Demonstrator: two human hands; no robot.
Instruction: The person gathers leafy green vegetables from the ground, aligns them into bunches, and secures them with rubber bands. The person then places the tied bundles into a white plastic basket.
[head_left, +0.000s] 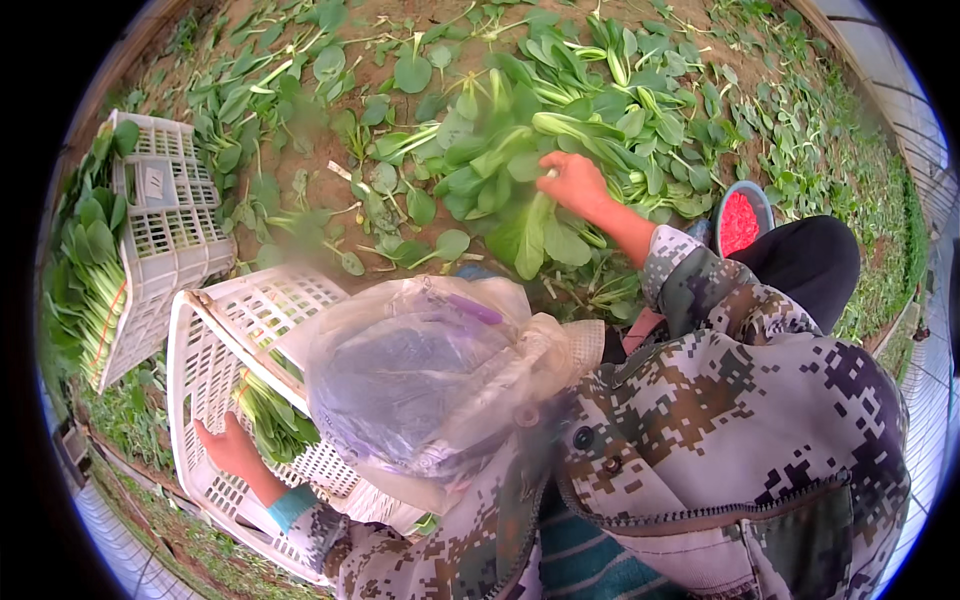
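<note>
My left hand (231, 448) is inside a white plastic crate (180, 390), beside a bundle of leafy greens (277, 420) bound with a thin red tie. Its thumb and forefinger are apart, and nothing shows between them. Over the pile of pulled greens (600, 127) on the soil, my right hand (574, 182) is closed around the pale base of a green leafy plant (534, 232), whose leaves hang down towards me. A clear plastic bag (420, 375) with dark and purple contents lies between my arms and covers part of the crate.
A second white crate (161, 225), packed with tied greens (101, 300), stands at the far left. A grey bowl (766, 210) of red pieces (739, 225) is beside my knee (802, 255). Loose plants and leaves (412, 202) lie scattered on the soil.
</note>
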